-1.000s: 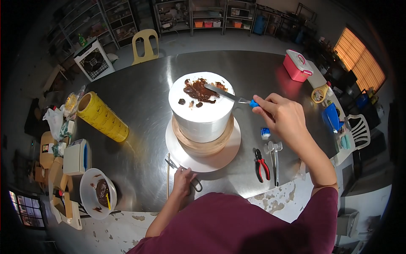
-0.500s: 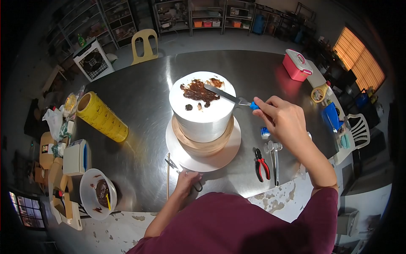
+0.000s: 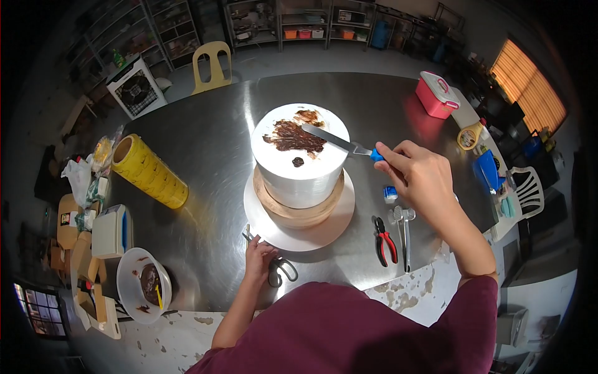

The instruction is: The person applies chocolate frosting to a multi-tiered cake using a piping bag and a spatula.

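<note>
A tall white cake has dark brown chocolate smears and a dark dab on its top. My right hand grips the blue handle of an offset spatula, its blade lying over the smeared top. Beneath the cake are a round wooden stand and a wide white disc. At the disc's near left edge is my left hand, open, with fingertips close to the rim. Scissors lie beside and partly under that hand, dark handles showing to its right.
Red-handled pliers, a metal mallet and a small blue-white box lie at right. A yellow film roll, a scale and a bowl of chocolate stand left. A pink box sits far right.
The cake has turned, its near side moving rightward, and the chocolate marks have shifted. My left hand has moved left and forward along the disc, uncovering the scissor handles. The spatula stays nearly in place.
</note>
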A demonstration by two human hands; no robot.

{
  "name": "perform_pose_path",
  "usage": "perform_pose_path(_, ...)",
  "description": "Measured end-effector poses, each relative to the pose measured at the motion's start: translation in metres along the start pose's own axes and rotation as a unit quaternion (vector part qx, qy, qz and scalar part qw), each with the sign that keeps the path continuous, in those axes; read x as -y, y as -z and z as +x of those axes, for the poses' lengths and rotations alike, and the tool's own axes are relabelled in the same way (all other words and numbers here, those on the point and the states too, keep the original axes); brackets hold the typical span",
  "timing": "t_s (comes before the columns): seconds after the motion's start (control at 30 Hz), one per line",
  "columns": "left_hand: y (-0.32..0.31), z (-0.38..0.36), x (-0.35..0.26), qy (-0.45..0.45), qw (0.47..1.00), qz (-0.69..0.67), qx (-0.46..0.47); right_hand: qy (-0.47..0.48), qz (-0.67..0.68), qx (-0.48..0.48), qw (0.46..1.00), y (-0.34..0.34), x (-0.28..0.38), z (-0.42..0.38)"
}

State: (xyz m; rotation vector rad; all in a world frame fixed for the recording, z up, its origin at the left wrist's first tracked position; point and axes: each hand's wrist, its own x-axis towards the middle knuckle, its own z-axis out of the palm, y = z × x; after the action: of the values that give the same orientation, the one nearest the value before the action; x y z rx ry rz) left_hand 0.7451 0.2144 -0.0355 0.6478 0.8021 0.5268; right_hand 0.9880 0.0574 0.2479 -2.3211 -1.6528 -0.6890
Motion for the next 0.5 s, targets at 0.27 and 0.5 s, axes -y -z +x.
perform_pose_path(0.27,-0.020,-0.017,0.008,0.061,0.997,0.034,0.022,0.023,0.084,-0.004,0.996,0.004,0.007,-0.005)
perform_pose_path(0.5,-0.012,-0.011,0.010,0.034,0.999,0.013,-0.002,0.012,0.024,-0.032,0.999,-0.001,-0.007,-0.003)
